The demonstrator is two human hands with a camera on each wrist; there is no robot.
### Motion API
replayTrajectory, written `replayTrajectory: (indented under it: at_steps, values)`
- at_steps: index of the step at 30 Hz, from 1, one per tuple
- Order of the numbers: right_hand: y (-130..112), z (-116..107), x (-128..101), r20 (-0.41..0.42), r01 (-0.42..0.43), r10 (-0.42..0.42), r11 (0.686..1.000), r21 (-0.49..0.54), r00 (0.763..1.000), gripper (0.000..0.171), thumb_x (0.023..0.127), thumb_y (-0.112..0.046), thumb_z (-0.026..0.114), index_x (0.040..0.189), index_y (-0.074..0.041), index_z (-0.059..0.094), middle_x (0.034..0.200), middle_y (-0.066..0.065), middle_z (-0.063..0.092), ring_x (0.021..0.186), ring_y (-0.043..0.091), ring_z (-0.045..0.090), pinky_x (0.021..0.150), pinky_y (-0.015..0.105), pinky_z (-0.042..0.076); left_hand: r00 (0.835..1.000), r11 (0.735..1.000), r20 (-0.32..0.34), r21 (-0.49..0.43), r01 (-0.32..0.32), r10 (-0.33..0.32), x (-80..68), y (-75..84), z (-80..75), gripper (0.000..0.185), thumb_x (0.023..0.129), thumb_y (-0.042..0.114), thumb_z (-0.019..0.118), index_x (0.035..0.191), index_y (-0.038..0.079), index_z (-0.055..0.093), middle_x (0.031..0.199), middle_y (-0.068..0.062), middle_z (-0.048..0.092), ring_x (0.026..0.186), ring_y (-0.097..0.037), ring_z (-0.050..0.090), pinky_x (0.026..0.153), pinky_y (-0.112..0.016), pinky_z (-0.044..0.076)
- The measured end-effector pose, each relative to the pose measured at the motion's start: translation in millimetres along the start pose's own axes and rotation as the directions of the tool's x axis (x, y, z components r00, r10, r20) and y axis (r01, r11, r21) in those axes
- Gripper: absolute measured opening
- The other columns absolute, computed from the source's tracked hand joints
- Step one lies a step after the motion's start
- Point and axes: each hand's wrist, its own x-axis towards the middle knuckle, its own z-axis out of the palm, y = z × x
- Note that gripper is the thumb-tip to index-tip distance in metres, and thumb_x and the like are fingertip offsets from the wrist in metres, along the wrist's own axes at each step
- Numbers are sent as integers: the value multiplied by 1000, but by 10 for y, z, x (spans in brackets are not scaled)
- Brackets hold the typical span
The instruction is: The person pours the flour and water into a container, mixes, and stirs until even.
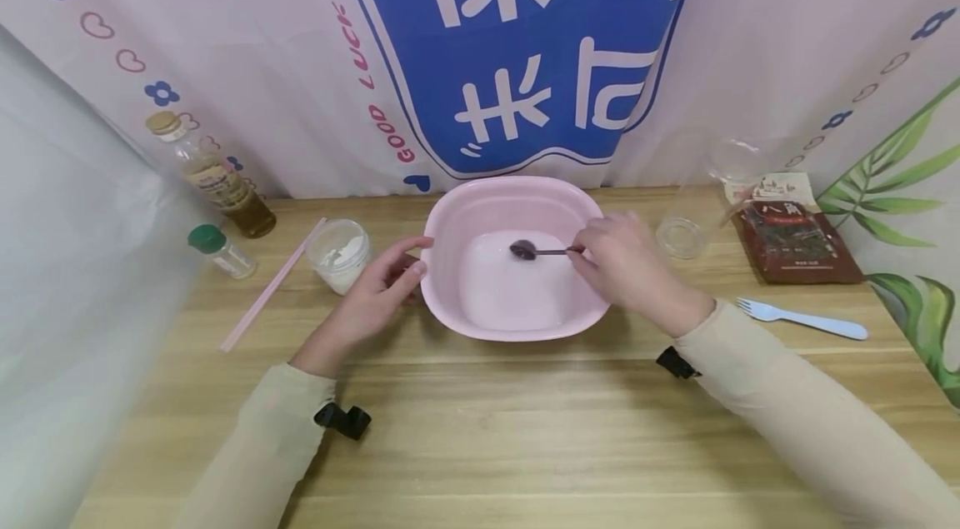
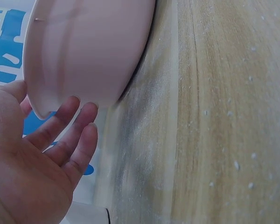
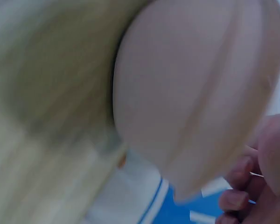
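Note:
A pink basin [image 1: 517, 331] stands on the table, its floor covered with something whitish that may be liquid. My left hand [image 1: 375, 287] rests its thumb and index finger on the basin's left rim; in the left wrist view its other fingers [image 2: 56, 123] reach below the rim at the outer wall, fairly straight. With thumb and fingers, my right hand [image 1: 622, 266] pinches the handle of a small dark spoon [image 1: 523, 250] over the basin's inside. I cannot tell whether the spoon touches the whitish content. The right wrist view shows the basin's outer wall [image 3: 177, 84], with the spoon hidden.
Left of the basin are a jar of white powder [image 1: 339, 254], a pink straw [image 1: 273, 286], a green-capped shaker [image 1: 221, 250] and a corked bottle [image 1: 225, 187]. At right are a clear plastic container [image 1: 682, 236], a brown packet [image 1: 797, 242] and a blue fork [image 1: 802, 317]. White specks dot the table [image 2: 214, 140].

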Motion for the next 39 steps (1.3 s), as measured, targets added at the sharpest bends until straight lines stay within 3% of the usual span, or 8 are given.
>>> replayTrajectory:
  at_steps: [3, 9, 13, 19, 24, 29, 33, 39]
  values:
    - [99, -142, -66, 52, 4, -5, 1000, 17, 999, 4, 92, -9, 80, 89, -6, 80, 85, 7, 77, 83, 30, 62, 77, 45, 46, 1000, 1000, 4, -3, 15, -15, -18, 4, -5, 44, 115, 21, 52, 158, 14, 50, 124, -24, 71, 99, -22, 68, 85, -42, 65]
    - [106, -309, -145, 205, 48, -83, 984, 170, 975, 5, 94, -10, 81, 89, -12, 81, 77, -6, 65, 82, 17, 53, 80, 38, 42, 1000, 1000, 2, -7, 28, -28, -32, 4, -19, 43, 115, 22, 52, 158, 15, 51, 123, -23, 71, 98, -22, 67, 85, -42, 64]
    - [-4, -145, -55, 196, 60, -106, 972, 225, 975, 5, 97, -13, 79, 93, -13, 81, 86, -4, 72, 88, 18, 61, 87, 43, 49, 1000, 1000, 3, -5, 31, -31, -31, 11, -19, 44, 115, 22, 52, 158, 15, 50, 123, -22, 70, 97, -23, 67, 85, -42, 64]
    - [-102, 46, 115, 132, -30, 11, 989, 142, 991, 6, 97, -12, 80, 98, -7, 82, 87, 4, 78, 89, 26, 64, 89, 45, 48, 1000, 1000, 13, -16, 22, -22, -5, 14, 3, 44, 115, 22, 52, 159, 16, 50, 124, -22, 71, 99, -25, 68, 86, -44, 65]
    - [45, -32, 83, 74, -49, 45, 997, 58, 996, 7, 98, -9, 76, 97, -5, 82, 94, 9, 81, 92, 32, 66, 84, 47, 47, 1000, 1000, 9, -13, 15, -15, 8, 15, 5, 44, 115, 20, 53, 159, 15, 50, 123, -23, 70, 99, -29, 67, 85, -42, 64]
    - [192, -249, -90, 152, 1, -13, 997, 76, 988, 4, 94, -7, 79, 96, -8, 82, 94, 6, 80, 89, 28, 60, 82, 45, 43, 1000, 1000, 14, -12, 21, -20, 14, 16, -4, 45, 115, 21, 53, 159, 16, 50, 124, -23, 71, 100, -29, 67, 85, -42, 64]
    - [168, -255, -140, 219, 41, -74, 987, 154, 973, 2, 95, -10, 80, 97, -11, 82, 92, -1, 77, 93, 23, 62, 89, 45, 45, 999, 1000, 19, -13, 28, -28, 12, 13, -12, 45, 115, 21, 52, 160, 16, 49, 125, -22, 70, 102, -34, 67, 86, -42, 64]
    - [0, -30, 4, 156, -5, -18, 990, 142, 988, 6, 99, -13, 77, 99, -9, 81, 88, 1, 75, 93, 26, 62, 87, 46, 47, 999, 999, 20, -8, 33, -33, 7, 13, -19, 45, 115, 21, 53, 160, 17, 49, 124, -22, 70, 104, -43, 66, 85, -43, 64]
